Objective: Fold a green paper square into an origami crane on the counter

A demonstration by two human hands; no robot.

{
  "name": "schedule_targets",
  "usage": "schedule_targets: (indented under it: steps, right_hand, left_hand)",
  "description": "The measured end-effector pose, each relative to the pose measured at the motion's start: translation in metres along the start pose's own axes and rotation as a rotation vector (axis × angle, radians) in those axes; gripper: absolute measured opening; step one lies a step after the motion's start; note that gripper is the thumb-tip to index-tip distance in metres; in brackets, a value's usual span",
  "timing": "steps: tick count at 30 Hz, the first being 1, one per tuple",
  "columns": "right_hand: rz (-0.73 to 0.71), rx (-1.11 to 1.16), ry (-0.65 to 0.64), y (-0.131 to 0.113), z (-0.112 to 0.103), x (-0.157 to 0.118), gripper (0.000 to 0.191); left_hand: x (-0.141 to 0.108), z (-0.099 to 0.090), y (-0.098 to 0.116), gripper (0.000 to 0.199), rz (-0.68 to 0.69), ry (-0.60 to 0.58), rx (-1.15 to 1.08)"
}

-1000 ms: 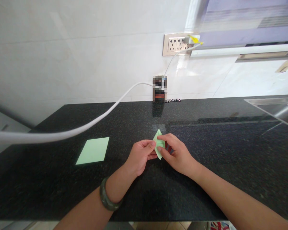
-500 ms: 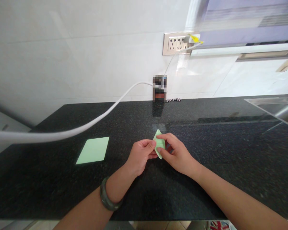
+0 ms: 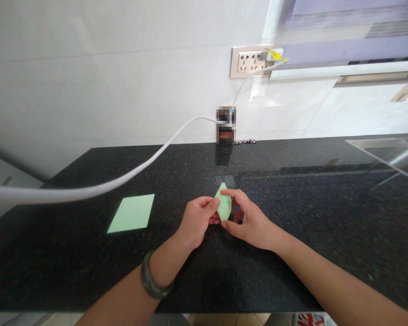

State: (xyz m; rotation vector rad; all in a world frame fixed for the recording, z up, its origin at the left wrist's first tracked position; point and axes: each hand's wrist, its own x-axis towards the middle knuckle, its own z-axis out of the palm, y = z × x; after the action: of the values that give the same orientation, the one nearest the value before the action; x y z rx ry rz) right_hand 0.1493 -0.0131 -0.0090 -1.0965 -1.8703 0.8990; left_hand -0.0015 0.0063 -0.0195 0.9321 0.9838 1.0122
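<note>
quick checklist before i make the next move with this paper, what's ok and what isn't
1. Left hand gripping the folded light-green paper: ok, it holds the left side.
2. Right hand in contact: ok, at the paper's upper part and lower tip.
3. Folded paper pressed flat: not ok, it bulges.
4. Creases on its underside: cannot tell, that side is hidden.
5. Flat light-green paper sheet out of the way: ok, it lies left of both hands.
6. Thick white cable off the hands: ok, apart from both.

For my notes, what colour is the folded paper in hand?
The folded paper is light green, clearest in the head view.
</note>
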Motion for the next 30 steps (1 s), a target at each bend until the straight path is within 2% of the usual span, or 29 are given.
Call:
schedule_targets:
  steps: [3,5,7,10,16,25,30]
  right_hand:
    - [0.049,0.087,0.023,0.000,0.001,0.001,0.037]
    - [0.076,0.156,0.094,0.003,0.003,0.002,0.020]
    - [0.074,0.221,0.201,0.006,0.005,0.004,0.013]
    - [0.078,0.274,0.281,0.010,0.006,0.007,0.017]
    - [0.150,0.139,0.267,0.013,0.003,0.007,0.019]
    - [0.185,0.164,0.243,0.011,0.002,0.008,0.021]
    - [0.166,0.213,0.186,0.008,0.004,0.008,0.017]
  left_hand:
    - [-0.001,0.000,0.000,0.027,0.016,0.009,0.033]
    - [-0.001,0.001,0.001,0.028,0.020,0.015,0.058]
    - [-0.002,0.003,0.001,0.030,0.022,0.021,0.082]
    - [-0.003,0.004,0.001,0.031,0.034,0.017,0.111]
    - [-0.004,0.004,-0.002,0.030,0.066,0.012,0.167]
    - [-0.003,0.005,-0.001,0.028,0.075,0.008,0.212]
    - [-0.005,0.005,0.001,0.027,0.109,0.013,0.255]
